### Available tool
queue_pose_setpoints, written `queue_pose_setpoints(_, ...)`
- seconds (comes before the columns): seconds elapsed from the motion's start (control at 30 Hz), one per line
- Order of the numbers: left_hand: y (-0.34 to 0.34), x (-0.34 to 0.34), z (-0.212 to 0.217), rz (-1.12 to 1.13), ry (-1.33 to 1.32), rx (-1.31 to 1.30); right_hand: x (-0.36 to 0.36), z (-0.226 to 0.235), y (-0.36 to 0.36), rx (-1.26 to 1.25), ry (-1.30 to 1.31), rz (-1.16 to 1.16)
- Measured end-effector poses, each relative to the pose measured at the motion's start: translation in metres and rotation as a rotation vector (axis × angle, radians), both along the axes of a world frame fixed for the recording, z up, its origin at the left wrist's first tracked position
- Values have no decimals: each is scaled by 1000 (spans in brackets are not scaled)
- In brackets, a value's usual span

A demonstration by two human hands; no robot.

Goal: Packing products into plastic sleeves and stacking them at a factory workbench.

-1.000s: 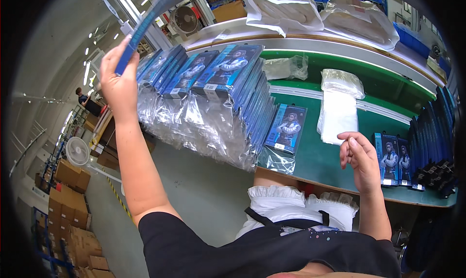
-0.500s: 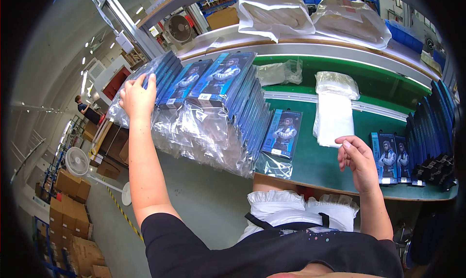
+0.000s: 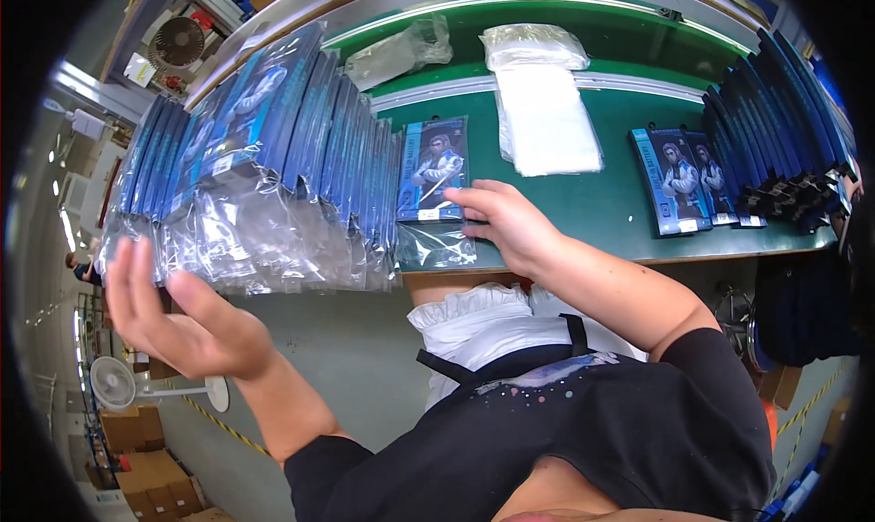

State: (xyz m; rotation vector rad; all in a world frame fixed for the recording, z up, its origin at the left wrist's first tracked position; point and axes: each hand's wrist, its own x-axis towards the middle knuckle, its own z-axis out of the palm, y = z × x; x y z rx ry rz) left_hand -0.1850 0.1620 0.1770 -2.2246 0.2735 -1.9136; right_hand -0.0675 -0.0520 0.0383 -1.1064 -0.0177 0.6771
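Note:
My left hand point(image 3: 187, 326) is open and holds nothing, fingers apart, in front of the near left end of a long row of bagged boxes point(image 3: 314, 126). These flat blue boxes lean closely together, their clear plastic flaps point(image 3: 260, 235) hanging toward me. One more blue box point(image 3: 428, 171), with a figure printed on its front, lies face up in a clear bag to the right of the row. At its right edge is my right hand point(image 3: 515, 226), fingers stretched out and apart. The fingertips reach over the bag's edge; whether they press on it I cannot tell.
A pile of clear and white plastic bags point(image 3: 551, 126) lies on the green table point(image 3: 620, 221). Boxes without bags point(image 3: 674, 180) lie at the right, beside a leaning row of blue boxes point(image 3: 775, 121). A crumpled clear bag point(image 3: 401, 53) sits at the back. Fans stand at the left.
My left hand has come off the row's far left end and back toward me. My right hand has moved left to the single bagged box. The view has shifted.

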Motion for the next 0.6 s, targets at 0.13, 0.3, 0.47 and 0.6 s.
queue_pose_setpoints(0.13, -11, -8, -49, -183, 53, -284, 19, -3, 12, -152, 94, 21)
queue_pose_setpoints(0.3, -39, -4, -83, -336, 179, -389, 40, -18, 30, -347, 63, 217)
queue_pose_setpoints(0.47, -75, 16, -76, -469, 658, -230, 23, -2, 19, -76, -90, 35)
queue_pose_setpoints(0.6, -84, 29, -68, -521, 813, -338, -26, 75, -17, 45, -427, 94)
